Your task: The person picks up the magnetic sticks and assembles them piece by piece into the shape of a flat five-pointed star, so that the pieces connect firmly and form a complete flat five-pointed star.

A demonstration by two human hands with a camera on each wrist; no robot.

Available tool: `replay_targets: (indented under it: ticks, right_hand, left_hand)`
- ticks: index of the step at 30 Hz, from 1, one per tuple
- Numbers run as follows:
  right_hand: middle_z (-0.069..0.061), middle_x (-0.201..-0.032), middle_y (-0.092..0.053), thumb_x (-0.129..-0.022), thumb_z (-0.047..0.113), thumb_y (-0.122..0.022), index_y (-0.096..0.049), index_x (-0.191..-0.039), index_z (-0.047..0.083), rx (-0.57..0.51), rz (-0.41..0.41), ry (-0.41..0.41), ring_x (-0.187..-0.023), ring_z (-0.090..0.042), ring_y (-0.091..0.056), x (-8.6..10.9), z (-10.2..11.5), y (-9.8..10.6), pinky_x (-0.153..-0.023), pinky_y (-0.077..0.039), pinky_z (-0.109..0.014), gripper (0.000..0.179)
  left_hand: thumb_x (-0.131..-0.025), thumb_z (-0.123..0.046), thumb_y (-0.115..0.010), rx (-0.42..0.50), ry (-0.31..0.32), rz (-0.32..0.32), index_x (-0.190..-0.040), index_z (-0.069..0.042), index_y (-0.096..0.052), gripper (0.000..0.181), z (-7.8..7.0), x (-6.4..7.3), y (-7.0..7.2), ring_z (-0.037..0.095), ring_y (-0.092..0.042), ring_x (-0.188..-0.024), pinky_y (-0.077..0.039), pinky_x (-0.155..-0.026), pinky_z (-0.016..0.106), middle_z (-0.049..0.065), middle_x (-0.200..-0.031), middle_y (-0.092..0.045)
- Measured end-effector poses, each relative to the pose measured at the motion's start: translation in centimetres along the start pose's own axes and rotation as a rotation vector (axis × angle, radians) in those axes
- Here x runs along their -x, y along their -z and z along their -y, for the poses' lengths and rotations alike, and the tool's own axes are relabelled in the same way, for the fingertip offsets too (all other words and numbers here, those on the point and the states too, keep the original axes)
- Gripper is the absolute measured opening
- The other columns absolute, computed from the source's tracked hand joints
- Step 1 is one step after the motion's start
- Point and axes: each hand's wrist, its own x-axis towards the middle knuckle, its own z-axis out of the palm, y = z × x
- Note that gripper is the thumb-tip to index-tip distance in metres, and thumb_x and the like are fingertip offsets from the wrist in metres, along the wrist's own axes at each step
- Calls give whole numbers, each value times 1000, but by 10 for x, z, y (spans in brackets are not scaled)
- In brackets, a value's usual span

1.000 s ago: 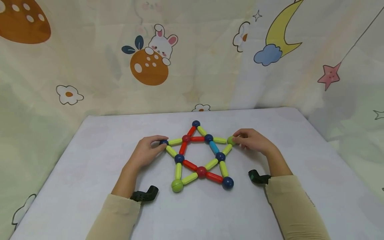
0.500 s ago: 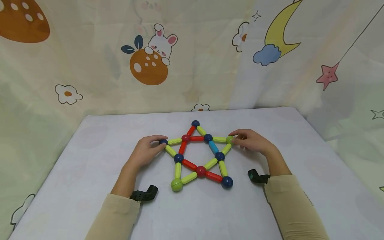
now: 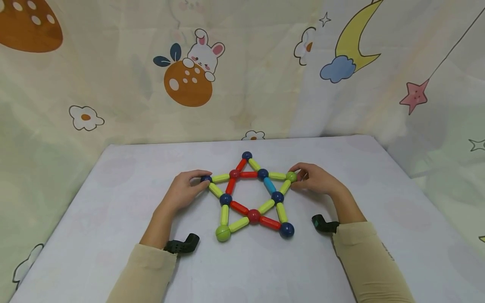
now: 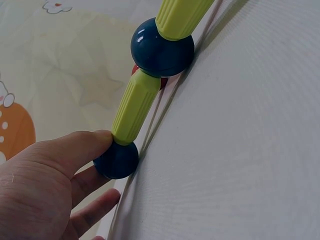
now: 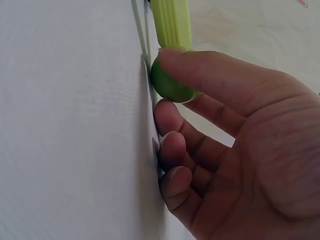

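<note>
A six-pointed star of magnetic rods and balls lies flat on the table in the head view, with red, yellow-green and blue rods, such as the blue rod point(image 3: 270, 185). My left hand point(image 3: 185, 190) pinches the dark blue ball point(image 4: 117, 161) at the star's left tip between thumb and fingers. At the right tip, the green ball point(image 3: 291, 176) sits between the thumb and index finger of my right hand point(image 3: 316, 179). The other fingers of that hand are bent beside the tabletop in the right wrist view. Every rod end that shows meets a ball.
The white table point(image 3: 242, 269) extends around the star on all sides. A printed cloth point(image 3: 265, 84) hangs behind the far edge. Each wrist wears a black camera mount, the left mount point(image 3: 183, 244) and the right mount point(image 3: 324, 224), just above the tabletop.
My right thumb and fingers have shifted slightly around the green ball, which shows more fully now. The left hand keeps its hold, and the star stays nearly in place.
</note>
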Motion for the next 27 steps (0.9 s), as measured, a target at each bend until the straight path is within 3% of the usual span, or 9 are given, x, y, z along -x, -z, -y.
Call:
replay_targets:
  ticks: [16,27]
  right_hand:
    - [-13,-111,-65,-94,25,-73,-63,-138,12,-39,6,-46,-95,-26,-57,7,0,1,-77,-50,-32,46]
    - [-16,-113,-65,-96,21,-69,-61,-140,10,-48,-64,-43,-92,-26,-60,0,2,-1,-75,-54,-30,45]
  left_hand:
    - [-101,-30,-66,-6,-1,-18,-136,-22,-68,35,-1,2,-2,35,-48,-145,-34,-120,61,7,-143,-64]
    - [-102,-29,-66,-2,-38,-44,-135,-19,-69,35,-2,-3,-1,34,-50,-143,-36,-120,59,7,-141,-66]
